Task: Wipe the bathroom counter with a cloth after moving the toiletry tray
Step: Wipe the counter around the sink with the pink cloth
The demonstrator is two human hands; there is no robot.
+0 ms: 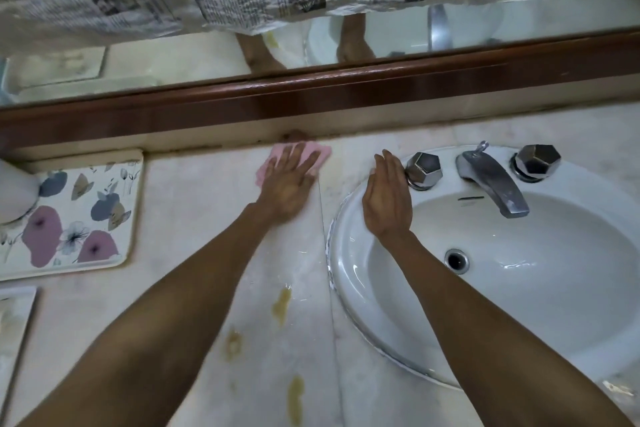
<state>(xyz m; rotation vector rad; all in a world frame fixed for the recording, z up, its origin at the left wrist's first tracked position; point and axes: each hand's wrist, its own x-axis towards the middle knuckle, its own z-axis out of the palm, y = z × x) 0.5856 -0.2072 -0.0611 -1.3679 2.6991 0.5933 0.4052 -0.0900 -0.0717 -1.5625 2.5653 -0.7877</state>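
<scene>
Head view of a counter-wiping step. The left hand (290, 184) lies flat with fingers spread on a pink cloth (316, 153), pressing it to the counter (194, 218) at the far edge, where the cloth touches the strip below the wooden mirror frame (311, 94). The right hand (388, 199) is open and holds nothing; it rests palm down on the far-left rim of the sink (349, 274), its fingers just beside the left tap handle (423, 168). The floral toiletry tray (74, 218) sits on the counter at the far left, well apart from the cloth, and a white object (15, 191), only partly in view, stands on its left end. Likely faults from here: three yellowish stains (281, 305) lie on the near part of the counter, between the forearms, and strokes kept to the far edge would leave them untouched. The cloth is pinned only by palm pressure, so a fast stroke may bunch it or let it slip from under the fingers. A wide leftward stroke could strike the tray and tip the object on it, and the patch under the tray stays unwiped while it sits there. The bracing hand could slide on the glossy rim or knock the tap handle and start the water.
</scene>
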